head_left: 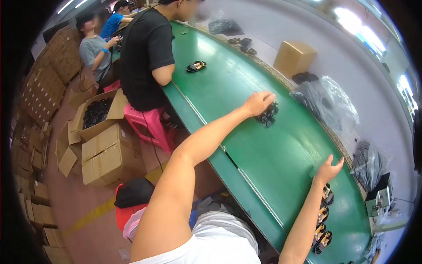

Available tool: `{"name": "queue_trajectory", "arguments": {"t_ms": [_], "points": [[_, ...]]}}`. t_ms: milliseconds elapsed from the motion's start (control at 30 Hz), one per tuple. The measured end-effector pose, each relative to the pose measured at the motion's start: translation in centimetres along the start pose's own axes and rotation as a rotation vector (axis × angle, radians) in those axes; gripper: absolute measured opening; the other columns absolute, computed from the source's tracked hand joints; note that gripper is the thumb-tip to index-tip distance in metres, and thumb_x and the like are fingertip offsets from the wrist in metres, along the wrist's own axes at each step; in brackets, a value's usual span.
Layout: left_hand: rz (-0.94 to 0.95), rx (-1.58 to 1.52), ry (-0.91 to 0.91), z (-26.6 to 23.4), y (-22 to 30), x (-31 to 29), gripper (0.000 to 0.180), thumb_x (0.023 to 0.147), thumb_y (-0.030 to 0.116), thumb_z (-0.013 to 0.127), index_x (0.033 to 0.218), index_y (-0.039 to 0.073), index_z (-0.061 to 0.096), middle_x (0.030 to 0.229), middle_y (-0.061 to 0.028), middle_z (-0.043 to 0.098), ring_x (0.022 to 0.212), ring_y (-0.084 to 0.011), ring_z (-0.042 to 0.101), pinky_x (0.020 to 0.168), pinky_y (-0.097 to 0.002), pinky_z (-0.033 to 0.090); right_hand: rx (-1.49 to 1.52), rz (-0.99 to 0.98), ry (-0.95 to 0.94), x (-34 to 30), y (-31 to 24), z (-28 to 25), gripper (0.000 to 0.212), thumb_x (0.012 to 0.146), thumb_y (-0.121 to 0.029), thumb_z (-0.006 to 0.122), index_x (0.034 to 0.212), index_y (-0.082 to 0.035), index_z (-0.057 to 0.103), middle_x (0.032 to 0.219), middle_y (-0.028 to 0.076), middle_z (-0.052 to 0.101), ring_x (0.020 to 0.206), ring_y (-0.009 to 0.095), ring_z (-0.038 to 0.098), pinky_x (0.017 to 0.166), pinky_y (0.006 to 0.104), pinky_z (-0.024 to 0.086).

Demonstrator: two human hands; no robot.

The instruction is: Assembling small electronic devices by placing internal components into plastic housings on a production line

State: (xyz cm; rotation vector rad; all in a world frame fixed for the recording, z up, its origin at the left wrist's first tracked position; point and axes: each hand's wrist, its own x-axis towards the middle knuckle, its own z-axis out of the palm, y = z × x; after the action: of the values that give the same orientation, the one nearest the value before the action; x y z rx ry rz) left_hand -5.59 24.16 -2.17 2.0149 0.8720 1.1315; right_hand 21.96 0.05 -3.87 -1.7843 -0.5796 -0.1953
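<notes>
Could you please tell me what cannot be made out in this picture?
In the head view:
Dark item: partly covered by the left hand, so its grip is unclear.
Row of black and tan items: partly hidden by the right forearm.
Clear plastic bag: glare and folds obscure contents.
Co-worker in black: head cut by upper edge.

No text, label, brand, number or sign could be read. Small pale label-like patches (40,97) dotted the stacked cartons (66,55) well to the left of the left hand (259,104), and farther still from the right hand (327,170); they were too small and blurred to make out any wording.
</notes>
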Motion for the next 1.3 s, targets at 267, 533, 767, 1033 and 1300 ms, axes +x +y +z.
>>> {"name": "queue_trajectory", "arguments": {"t_ms": [267, 533, 767, 1033, 1300], "points": [[0.048, -0.027, -0.022, 0.5, 0.9, 0.0, 0.043, 0.103, 0.038, 0.056, 0.117, 0.001, 0.071, 0.113, -0.0219, 0.073, 0.106, -0.0373, 0.069, 0.094, -0.0426, 0.052, -0.051, -0.039, -0.062, 0.6, 4.5, -10.8, 0.065, 0.1, -0.012, 0.061, 0.157, 0.003, 0.033, 0.163, 0.021, 0.034, 0.152, 0.033, 0.032, 0.123, 0.0428, 0.028], [0.236, 0.357, 0.2, -6.2, -5.0, 3.2, 0.031, 0.097, 0.028, 0.063, 0.113, 0.001, 0.068, 0.12, -0.0201, 0.067, 0.118, -0.0374, 0.061, 0.106, -0.0444, 0.046, -0.169, 0.113, 0.028, 1.6, 6.9, -19.3, 0.063, 0.1, -0.006, 0.056, 0.157, 0.004, 0.032, 0.163, 0.02, 0.035, 0.151, 0.033, 0.034, 0.123, 0.0424, 0.03], [0.045, 1.078, 0.595, -20.5, -12.4, 4.5, 0.041, 0.085, 0.024, 0.068, 0.121, 0.004, 0.065, 0.132, -0.0159, 0.06, 0.131, -0.0369, 0.049, 0.106, -0.0541, 0.043, -0.415, -0.117, 0.043, 1.1, 6.2, -20.2, 0.063, 0.096, -0.004, 0.057, 0.154, 0.003, 0.037, 0.162, 0.022, 0.036, 0.149, 0.037, 0.036, 0.122, 0.0458, 0.03], [-0.553, 1.003, 0.418, -23.0, -14.1, 3.6, 0.047, 0.093, 0.042, 0.059, 0.119, 0.004, 0.068, 0.128, -0.0208, 0.061, 0.122, -0.041, 0.055, 0.102, -0.0546, 0.045, -0.707, -0.532, -0.167, 0.1, 3.1, -18.3, 0.041, 0.092, -0.007, 0.071, 0.13, 0.005, 0.063, 0.141, 0.023, 0.058, 0.123, 0.036, 0.062, 0.1, 0.0421, 0.052], [-0.314, 1.02, 0.177, -15.1, -8.0, 2.9, 0.047, 0.09, 0.044, 0.067, 0.106, 0.0, 0.069, 0.113, -0.0187, 0.062, 0.109, -0.0381, 0.06, 0.091, -0.0512, 0.051, -0.41, -0.3, -0.443, -0.6, 1.4, -13.7, 0.055, 0.086, -0.006, 0.065, 0.139, 0.004, 0.053, 0.153, 0.023, 0.047, 0.143, 0.041, 0.044, 0.118, 0.0471, 0.035]]}}
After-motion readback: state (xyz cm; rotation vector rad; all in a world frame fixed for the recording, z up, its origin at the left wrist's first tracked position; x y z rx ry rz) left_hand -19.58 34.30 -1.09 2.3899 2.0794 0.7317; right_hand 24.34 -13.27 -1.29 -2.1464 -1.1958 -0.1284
